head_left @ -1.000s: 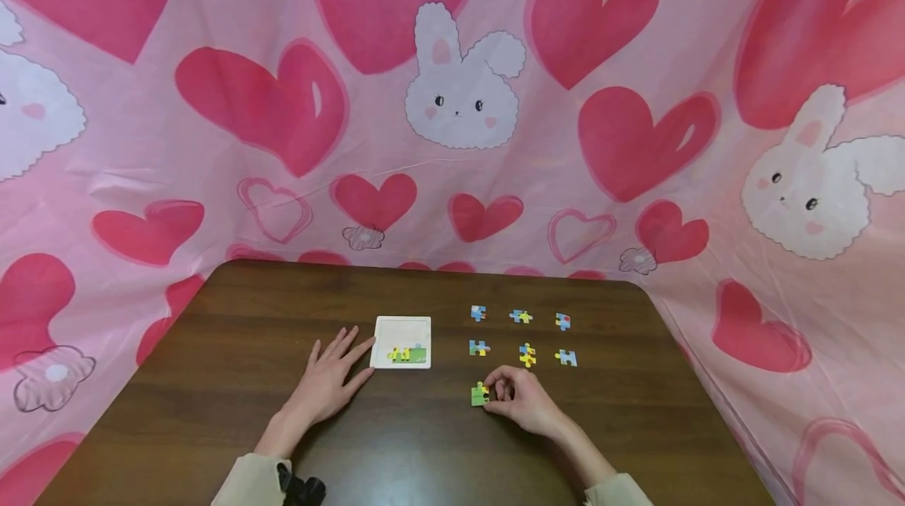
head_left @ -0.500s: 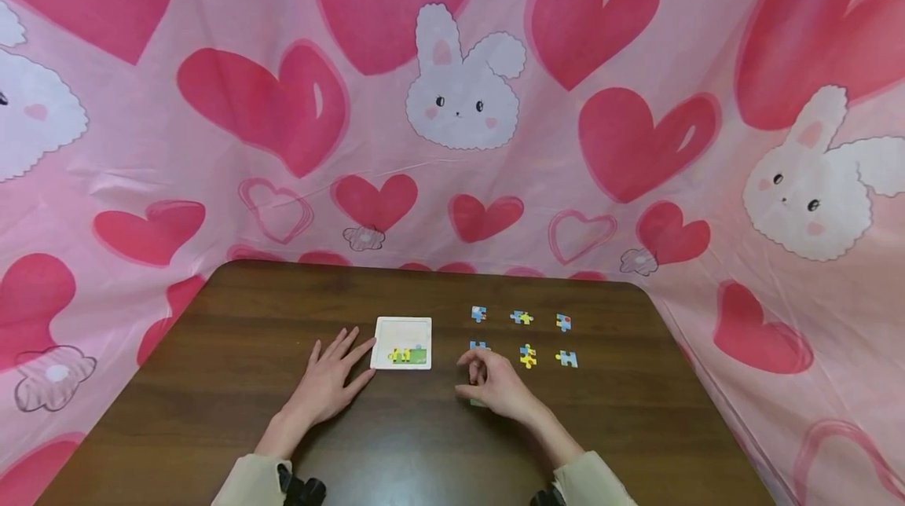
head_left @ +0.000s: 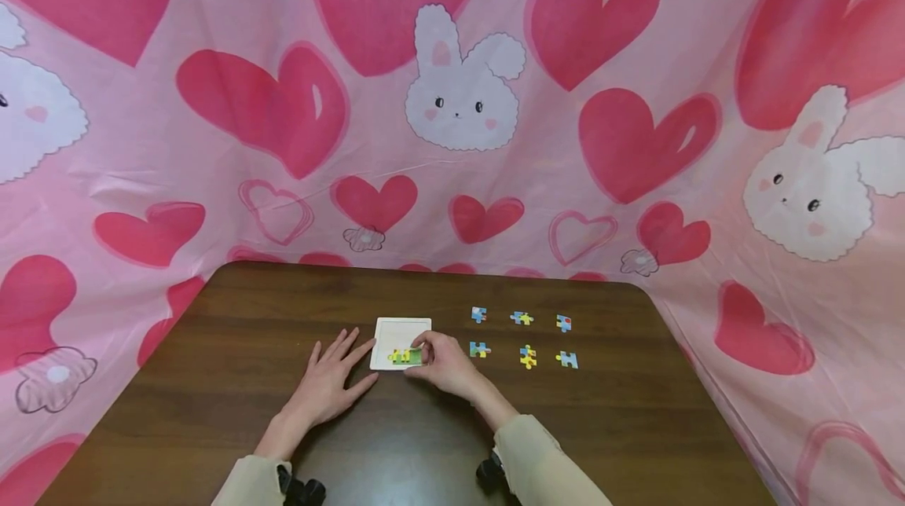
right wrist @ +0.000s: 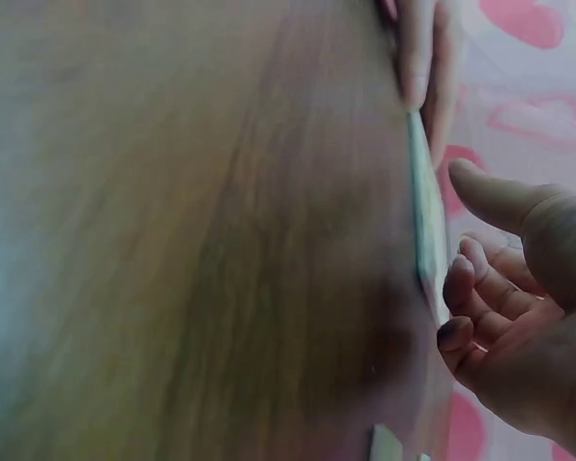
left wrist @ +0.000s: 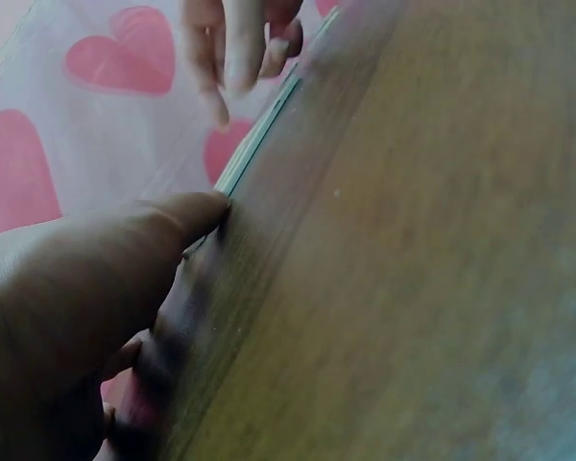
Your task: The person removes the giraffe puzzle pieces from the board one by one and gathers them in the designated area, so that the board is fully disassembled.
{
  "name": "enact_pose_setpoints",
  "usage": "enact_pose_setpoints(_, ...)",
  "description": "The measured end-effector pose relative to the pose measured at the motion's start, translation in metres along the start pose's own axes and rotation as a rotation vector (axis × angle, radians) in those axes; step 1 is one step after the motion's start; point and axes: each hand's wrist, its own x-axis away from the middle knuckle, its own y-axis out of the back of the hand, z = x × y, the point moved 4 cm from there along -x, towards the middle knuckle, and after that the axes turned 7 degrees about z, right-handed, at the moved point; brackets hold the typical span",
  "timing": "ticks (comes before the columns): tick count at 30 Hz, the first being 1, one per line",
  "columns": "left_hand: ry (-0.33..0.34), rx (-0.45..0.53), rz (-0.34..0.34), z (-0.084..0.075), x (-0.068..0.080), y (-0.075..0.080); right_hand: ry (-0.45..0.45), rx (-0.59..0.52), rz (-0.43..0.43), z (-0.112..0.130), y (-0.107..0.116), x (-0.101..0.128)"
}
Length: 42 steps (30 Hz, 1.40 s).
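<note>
Puzzle tray (head_left: 401, 325) (white, near the table's (head_left: 212, 380) middle) holds a short row of pieces (head_left: 399, 355) at its near edge. Right hand (head_left: 444, 364) pinches a green piece (head_left: 415, 356) there; left hand (head_left: 327, 380) lies flat, fingers spread, touching the tray. Six loose pieces (head_left: 522, 317) remain unplaced.

I am sitting at a small staged play corner, more like a home setup than a workshop. A dark wooden table (head_left: 212, 412) fills the bottom of the frame, and a pink cloth backdrop (head_left: 212, 176) printed with red hearts and white bunnies (head_left: 461, 89) wraps the top and both sides. A child's puzzle tray (head_left: 402, 327) and loose puzzle pieces (head_left: 522, 318) lie at centre.
</note>
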Motion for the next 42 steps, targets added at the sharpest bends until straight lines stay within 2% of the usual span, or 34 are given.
enact_pose_setpoints(6, -0.016, -0.010, -0.016, 0.000, 0.002, 0.001, 0.051, 0.125, -0.036, -0.003, -0.012, -0.014)
enact_pose_setpoints(10, -0.027, -0.001, -0.028, 0.000, 0.002, 0.000, 0.038, 0.121, -0.074, -0.008, -0.017, -0.014)
enact_pose_setpoints(17, -0.020, -0.004, -0.026, 0.001, -0.001, -0.002, -0.017, 0.103, -0.149, -0.044, -0.032, -0.026)
enact_pose_setpoints(23, -0.009, 0.010, -0.014, 0.001, -0.001, -0.002, 0.003, 0.097, -0.198, -0.060, -0.039, -0.030)
enact_pose_setpoints(32, -0.007, -0.003, -0.011, 0.001, 0.000, -0.002, 0.176, 0.124, -0.334, -0.031, -0.035, -0.012)
enact_pose_setpoints(35, -0.007, -0.004, -0.014, 0.001, 0.000, -0.002, 0.155, 0.139, -0.305, -0.020, -0.032, -0.008)
enact_pose_setpoints(38, -0.007, 0.002, -0.014, 0.001, 0.000, -0.002, 0.093, 0.154, -0.255, -0.010, -0.029, -0.004)
enact_pose_setpoints(42, -0.011, 0.003, -0.015, 0.001, 0.000, -0.002, 0.035, 0.156, -0.229, -0.007, -0.029, -0.003)
